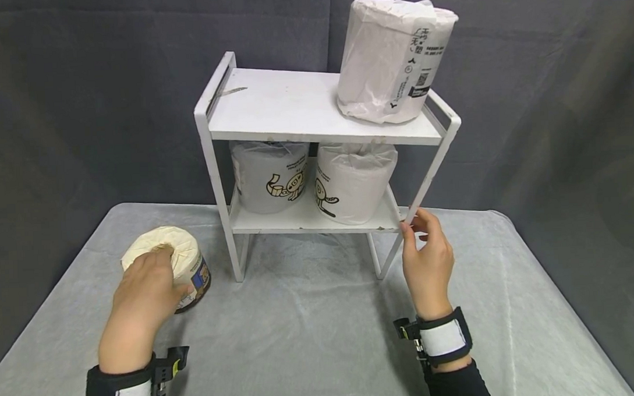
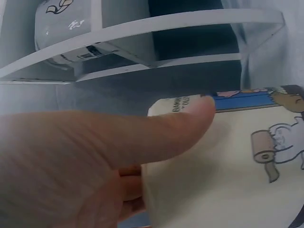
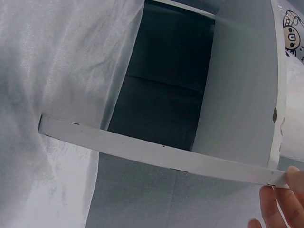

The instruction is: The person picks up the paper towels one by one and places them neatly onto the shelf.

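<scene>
At the left of the table, my left hand (image 1: 144, 291) grips a toilet roll (image 1: 185, 252) in cream wrapping with a blue printed patch. In the left wrist view its thumb (image 2: 175, 130) presses on the printed side of the roll; the other fingers are partly hidden. My right hand (image 1: 429, 264) pinches the front right leg (image 1: 425, 185) of a white two-tier shelf (image 1: 287, 100), level with the lower board. In the right wrist view, thumb and fingers (image 3: 270, 209) lie on either side of that leg.
Two white wrapped rolls, a left one (image 1: 266, 185) and a right one (image 1: 358, 188), stand on the lower board. A larger white wrapped roll (image 1: 393, 61) stands at the top board's right end. Grey cloth covers the table (image 1: 301, 338); a dark curtain (image 1: 109, 100) hangs behind.
</scene>
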A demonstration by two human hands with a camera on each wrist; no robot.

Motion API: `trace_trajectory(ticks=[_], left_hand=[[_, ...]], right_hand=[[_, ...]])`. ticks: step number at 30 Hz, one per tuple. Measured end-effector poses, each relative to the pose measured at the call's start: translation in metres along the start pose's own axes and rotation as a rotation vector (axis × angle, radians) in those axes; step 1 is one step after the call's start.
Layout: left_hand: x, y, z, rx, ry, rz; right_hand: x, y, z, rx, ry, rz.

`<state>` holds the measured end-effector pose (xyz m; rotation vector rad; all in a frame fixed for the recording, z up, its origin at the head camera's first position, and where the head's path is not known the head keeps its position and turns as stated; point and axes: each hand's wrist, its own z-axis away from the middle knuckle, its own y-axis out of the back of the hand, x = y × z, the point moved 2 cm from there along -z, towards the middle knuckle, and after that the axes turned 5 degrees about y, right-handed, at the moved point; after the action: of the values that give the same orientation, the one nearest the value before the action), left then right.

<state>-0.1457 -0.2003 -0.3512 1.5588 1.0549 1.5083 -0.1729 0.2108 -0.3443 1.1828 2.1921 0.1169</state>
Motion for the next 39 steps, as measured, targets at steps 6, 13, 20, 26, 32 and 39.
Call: trace_trajectory(ticks=[6, 13, 20, 26, 32, 39], left_hand=[[-0.001, -0.004, -0.004, 0.014, -0.002, -0.005], [-0.001, -0.009, -0.009, 0.084, -0.035, 0.002], [-0.005, -0.015, -0.012, 0.175, -0.074, 0.012], [-0.006, -0.021, -0.017, 0.231, -0.101, 0.014], [-0.006, -0.025, -0.017, 0.239, -0.073, -0.002], [-0.005, -0.025, -0.011, 0.319, -0.077, -0.022]], right_hand=[[0.001, 0.001, 0.000, 0.002, 0.000, 0.005], [0.003, 0.003, -0.001, 0.003, 0.002, 0.007], [0.002, 0.003, -0.002, 0.005, 0.007, 0.005], [0.002, 0.004, -0.003, 0.006, 0.013, 0.018], [0.002, 0.000, -0.001, 0.006, 0.020, 0.021], [0.000, 0.000, 0.002, -0.006, 0.006, 0.001]])
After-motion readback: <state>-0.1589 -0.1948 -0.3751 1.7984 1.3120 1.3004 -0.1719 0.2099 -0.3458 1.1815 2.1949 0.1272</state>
